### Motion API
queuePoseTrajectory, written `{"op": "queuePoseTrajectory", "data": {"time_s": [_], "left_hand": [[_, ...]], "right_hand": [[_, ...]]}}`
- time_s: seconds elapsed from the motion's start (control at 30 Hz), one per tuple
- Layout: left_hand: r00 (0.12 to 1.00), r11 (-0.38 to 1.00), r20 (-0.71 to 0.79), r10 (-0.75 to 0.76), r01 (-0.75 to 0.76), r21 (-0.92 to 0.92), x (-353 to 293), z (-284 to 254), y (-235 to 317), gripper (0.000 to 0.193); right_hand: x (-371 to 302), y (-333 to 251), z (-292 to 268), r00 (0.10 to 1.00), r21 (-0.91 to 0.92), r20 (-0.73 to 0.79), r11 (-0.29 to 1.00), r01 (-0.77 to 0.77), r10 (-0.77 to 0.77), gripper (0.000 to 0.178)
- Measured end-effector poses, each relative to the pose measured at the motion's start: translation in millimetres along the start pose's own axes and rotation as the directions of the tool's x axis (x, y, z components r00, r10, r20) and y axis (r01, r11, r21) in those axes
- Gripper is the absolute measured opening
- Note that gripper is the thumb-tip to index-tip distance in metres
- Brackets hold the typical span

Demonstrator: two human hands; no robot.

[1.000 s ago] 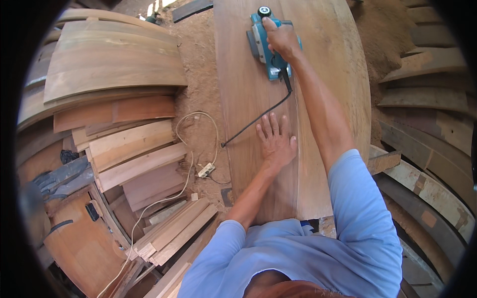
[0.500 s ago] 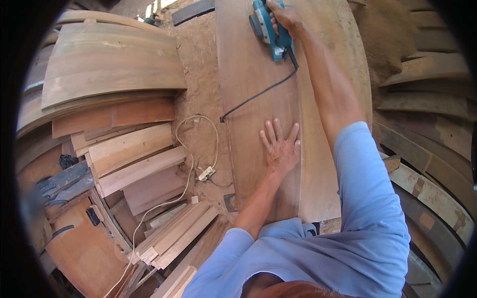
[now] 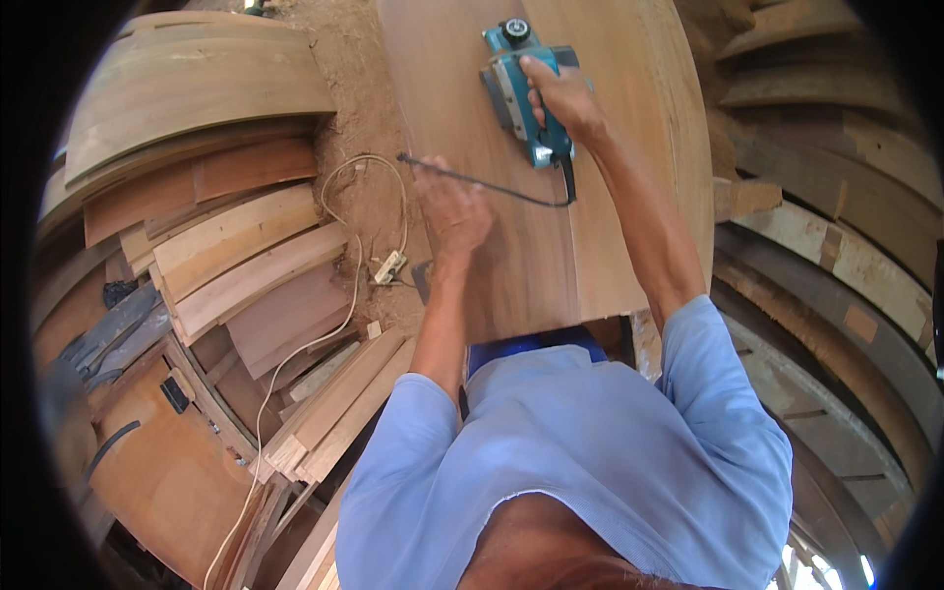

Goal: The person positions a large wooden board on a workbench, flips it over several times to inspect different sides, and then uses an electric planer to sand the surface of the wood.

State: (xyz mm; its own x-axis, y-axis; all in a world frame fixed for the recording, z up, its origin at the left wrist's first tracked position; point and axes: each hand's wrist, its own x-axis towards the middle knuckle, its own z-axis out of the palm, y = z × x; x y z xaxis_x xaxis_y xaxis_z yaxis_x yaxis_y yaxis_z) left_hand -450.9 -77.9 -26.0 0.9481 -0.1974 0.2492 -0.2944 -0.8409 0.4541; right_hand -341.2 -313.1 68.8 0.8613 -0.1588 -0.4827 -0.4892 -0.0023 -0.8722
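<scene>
An electric planer (image 3: pixel 531 93) with a teal body and a black front knob rests on a wide wooden panel (image 3: pixel 492 275). Wrapped round its rear handle is my right hand (image 3: pixel 562 96), closed. The planer's black cord (image 3: pixel 511 199) loops back across the panel to the left. My left hand (image 3: pixel 452 208), somewhat blurred, is at the panel's left edge, fingers apart, with the cord passing across it. I see no tool in that hand. A joint line runs lengthwise down the panel.
Stacked boards (image 3: pixel 197 98) stand at the left, with narrow cut strips (image 3: pixel 339 403) nearer me. A pale extension cord with a white socket (image 3: pixel 390 267) lies on the dusty ground beside the panel. More long planks (image 3: pixel 836 256) line the right side.
My right hand has drawn the planer back toward me. My left hand has lifted from the middle of the panel and moved left to its edge, by the cord.
</scene>
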Motion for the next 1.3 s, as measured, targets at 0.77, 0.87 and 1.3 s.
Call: {"op": "queuePoseTrajectory", "data": {"time_s": [0.77,0.87,1.3], "left_hand": [[0.939,0.967,0.257,-0.229,0.25,-0.053,-285.4,-129.6,-10.4,0.062],[0.957,0.976,0.197,-0.213,0.219,-0.005,-261.9,-126.9,-23.1,0.06],[0.964,0.968,0.091,-0.25,0.247,0.043,-153.1,-129.2,-55.0,0.057]], "right_hand": [[-391.8,209.2,-2.8,0.998,-0.268,0.009,0.962,0.057,-0.056,0.056],[-370.1,193.5,7.9,0.995,-0.249,-0.028,0.964,0.087,-0.097,0.055],[-237.9,137.3,28.8,0.983,-0.236,-0.073,0.961,0.145,-0.166,0.059]]}}
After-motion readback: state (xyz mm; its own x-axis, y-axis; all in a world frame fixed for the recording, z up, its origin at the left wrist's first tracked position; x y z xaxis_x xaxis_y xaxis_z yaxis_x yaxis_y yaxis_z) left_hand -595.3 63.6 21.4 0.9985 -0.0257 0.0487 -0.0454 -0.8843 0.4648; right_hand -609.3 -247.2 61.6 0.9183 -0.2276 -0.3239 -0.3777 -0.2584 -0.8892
